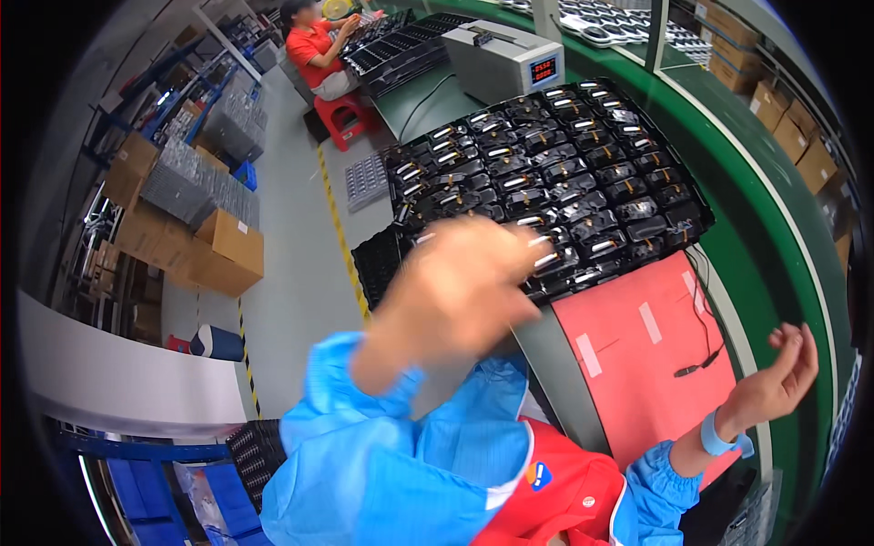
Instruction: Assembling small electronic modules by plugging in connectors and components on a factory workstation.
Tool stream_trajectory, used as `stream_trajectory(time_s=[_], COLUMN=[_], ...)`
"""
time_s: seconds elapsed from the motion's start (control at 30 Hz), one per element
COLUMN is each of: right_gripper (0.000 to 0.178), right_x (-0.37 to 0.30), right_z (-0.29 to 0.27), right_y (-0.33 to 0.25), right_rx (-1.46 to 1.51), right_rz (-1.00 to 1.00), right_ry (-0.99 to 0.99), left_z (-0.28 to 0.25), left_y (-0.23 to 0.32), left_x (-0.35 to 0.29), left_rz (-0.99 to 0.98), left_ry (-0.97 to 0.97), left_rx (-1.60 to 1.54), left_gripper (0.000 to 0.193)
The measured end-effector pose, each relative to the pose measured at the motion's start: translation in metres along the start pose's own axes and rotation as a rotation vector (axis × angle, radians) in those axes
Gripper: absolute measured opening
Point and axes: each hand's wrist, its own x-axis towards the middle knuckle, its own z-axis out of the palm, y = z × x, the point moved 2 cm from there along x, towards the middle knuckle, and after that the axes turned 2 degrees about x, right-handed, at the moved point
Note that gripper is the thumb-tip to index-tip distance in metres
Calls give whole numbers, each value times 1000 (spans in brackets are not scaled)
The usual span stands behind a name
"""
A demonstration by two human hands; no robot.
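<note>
My left hand point(460, 284) hovers over the near left corner of a black tray point(708, 217), smeared by motion. Its fingers are too blurred to show a grip or anything in them. Rows of small black device housings point(555, 173) with shiny strips fill the tray. My right hand point(785, 375) is raised at the right, above the green belt, with a light blue wrist strap point(724, 437) below it. The fingers of that hand are loosely bent and nothing shows in them. Between my arms lies a pink mat point(637, 355) with white tape strips and a black cable point(696, 369).
Behind the tray stands a grey metering box point(510, 64) with a red digital display. A green conveyor point(746, 227) runs along the right. A co-worker in red point(319, 47) sits at the far left bench, by a red stool point(344, 118). Cardboard boxes point(228, 250) stand at the left.
</note>
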Motion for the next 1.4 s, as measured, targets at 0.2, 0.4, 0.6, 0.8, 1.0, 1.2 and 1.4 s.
stream_trajectory(time_s=[0.2,0.4,0.6,0.8,1.0,1.2,1.4], right_gripper=[48,78,79,79,72,64,60], right_x=[-121,-229,-262,-260,-267,-266,-254], right_z=[103,167,214,240,257,261,271], right_y=[-96,-131,-127,-127,-115,-110,-113], right_rx=[335,202,-133,-267,-348,-414,-306], right_rz=[-456,-416,-408,-489,-548,-630,-532], right_ry=[-860,-1215,-1189,-1143,-1108,-1098,-1126], left_z=[-62,-47,-9,-11,-4,1,5], left_y=[-197,-275,-275,-268,-275,-277,-268], left_x=[-82,-81,-102,-84,-89,-94,-95], left_rz=[-553,-259,-200,-234,-111,-57,-101], left_ry=[-188,-510,-512,-512,-427,-269,-200], left_rx=[272,220,138,100,-40,-123,-170], left_gripper=[79,118,114,101,83,64,51])
